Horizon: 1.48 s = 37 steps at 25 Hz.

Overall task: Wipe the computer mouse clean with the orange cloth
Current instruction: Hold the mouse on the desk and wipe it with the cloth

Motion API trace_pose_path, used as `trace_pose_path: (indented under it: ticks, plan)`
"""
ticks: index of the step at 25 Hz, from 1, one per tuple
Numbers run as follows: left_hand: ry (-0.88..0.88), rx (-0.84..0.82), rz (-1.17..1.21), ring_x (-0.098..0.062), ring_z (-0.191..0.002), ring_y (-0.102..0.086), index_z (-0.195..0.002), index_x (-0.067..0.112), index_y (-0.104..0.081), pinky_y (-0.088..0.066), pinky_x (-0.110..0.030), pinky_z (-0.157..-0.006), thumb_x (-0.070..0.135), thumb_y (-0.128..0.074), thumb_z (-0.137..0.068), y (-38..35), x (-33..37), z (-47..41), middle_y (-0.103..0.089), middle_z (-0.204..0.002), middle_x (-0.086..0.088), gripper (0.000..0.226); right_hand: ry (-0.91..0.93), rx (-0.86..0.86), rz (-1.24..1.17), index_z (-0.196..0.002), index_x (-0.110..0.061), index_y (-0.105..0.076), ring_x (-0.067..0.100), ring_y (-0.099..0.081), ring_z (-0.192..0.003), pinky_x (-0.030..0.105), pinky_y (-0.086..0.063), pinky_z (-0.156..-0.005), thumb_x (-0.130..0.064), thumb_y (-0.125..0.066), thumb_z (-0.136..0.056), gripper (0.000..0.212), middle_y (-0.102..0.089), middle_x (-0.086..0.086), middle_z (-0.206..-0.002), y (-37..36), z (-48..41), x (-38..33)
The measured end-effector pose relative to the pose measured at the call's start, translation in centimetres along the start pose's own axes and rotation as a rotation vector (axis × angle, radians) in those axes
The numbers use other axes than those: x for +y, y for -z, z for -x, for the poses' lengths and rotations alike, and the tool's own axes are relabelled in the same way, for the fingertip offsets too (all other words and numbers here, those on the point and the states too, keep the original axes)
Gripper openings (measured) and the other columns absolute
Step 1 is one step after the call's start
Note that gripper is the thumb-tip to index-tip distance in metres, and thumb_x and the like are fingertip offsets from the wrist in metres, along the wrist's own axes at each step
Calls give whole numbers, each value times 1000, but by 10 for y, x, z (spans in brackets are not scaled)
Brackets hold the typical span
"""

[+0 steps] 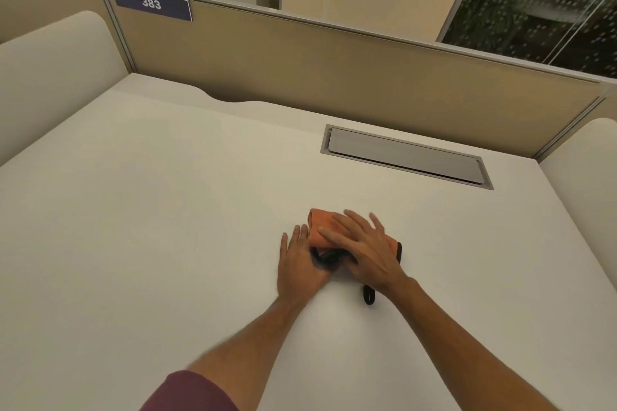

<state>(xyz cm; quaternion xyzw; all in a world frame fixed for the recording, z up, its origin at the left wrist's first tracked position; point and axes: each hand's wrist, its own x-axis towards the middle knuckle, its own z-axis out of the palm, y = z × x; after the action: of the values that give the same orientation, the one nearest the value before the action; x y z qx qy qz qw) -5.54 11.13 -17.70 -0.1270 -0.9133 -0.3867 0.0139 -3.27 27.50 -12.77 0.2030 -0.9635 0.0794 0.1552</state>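
The wipe looks under way. The left hand lies with fingers nearly flat, steadying the dark mouse; whether they grip it I cannot tell. The mouse is mostly hidden between the hands. The right hand, fingers spread, presses the cloth over it. Next: rub while bracing.

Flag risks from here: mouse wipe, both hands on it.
1. The mouse is almost hidden under the orange cloth and the right hand, so missed spots may go unseen.
2. The left hand braces only one side; hard strokes could slide it across the smooth desk.
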Motion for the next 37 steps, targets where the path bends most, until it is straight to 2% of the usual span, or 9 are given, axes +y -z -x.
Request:
trace_pose_path:
  ticks: [5,10,14,20,25,29,31,34,37]
  plan:
    - [-19,-16,8,-14,-146,-21,-147,17,-32,-3,-31,-122,65,-61,-75,0,-2,0,-40,-152,-4,91,125,31,30,-135,-32,-41,34,-57,-114,53,-49,-88,-20,-77,-78,69,-57,15,-128,-6,12,-10]
    - [45,22,52,-16,-144,-25,-145,15,-35,-12,-34,-121,54,-66,-73,1,1,2,-44,-149,-7,88,181,77,101,-133,-36,-43,31,-39,-117,54,-44,-90,-22,-76,-77,66,-37,11,-132,-4,16,-10]
    - [91,54,66,-22,-141,-29,-145,14,-37,-16,-34,-115,35,-69,-72,2,2,2,-46,-146,-11,82,210,-35,167,-136,-39,-47,32,-44,-123,58,-43,-93,-26,-76,-78,67,-47,11,-140,-4,18,-4]
    - [30,49,19,-20,-144,-27,-145,15,-35,-8,-30,-119,45,-59,-72,1,3,1,-47,-146,-8,83,237,-82,176,-132,-38,-52,33,-50,-119,56,-45,-91,-27,-81,-72,67,-48,9,-136,2,17,3]
    - [-8,-7,-49,-17,-146,-23,-146,17,-35,-9,-37,-122,65,-59,-72,-1,1,0,-42,-150,-4,91,71,-118,30,-137,-55,-33,28,-24,-138,49,-26,-110,-50,-41,-93,45,-21,1,-153,1,25,14]
    - [-28,1,-71,-20,-145,-25,-142,17,-42,-6,-36,-121,69,-59,-74,-3,-3,1,-41,-151,-6,87,-266,51,-198,-124,-57,-47,10,-44,-124,41,-37,-107,-63,-53,-85,40,-44,-27,-135,-8,13,18]
    - [-33,2,-75,-21,-145,-25,-142,16,-41,-5,-35,-120,70,-59,-74,-4,-5,2,-41,-151,-7,88,-514,125,-345,-124,-44,-53,13,-54,-114,43,-44,-102,-49,-53,-91,33,-57,-14,-126,-8,-1,19]
    - [-34,4,-71,-20,-145,-26,-140,18,-44,-6,-36,-121,74,-57,-72,-4,-6,0,-43,-150,-5,89,-461,163,-423,-135,-26,-47,16,-53,-115,34,-43,-101,-8,-50,-89,50,-57,4,-130,-7,-16,20]
    - [-56,42,16,-16,-136,-41,-128,25,-54,-9,-35,-122,74,-59,-71,-3,-5,0,-56,-136,5,75,-344,-28,-413,-137,-31,-45,13,-45,-127,39,-33,-110,-26,-52,-86,51,-52,-2,-139,-12,-28,13]
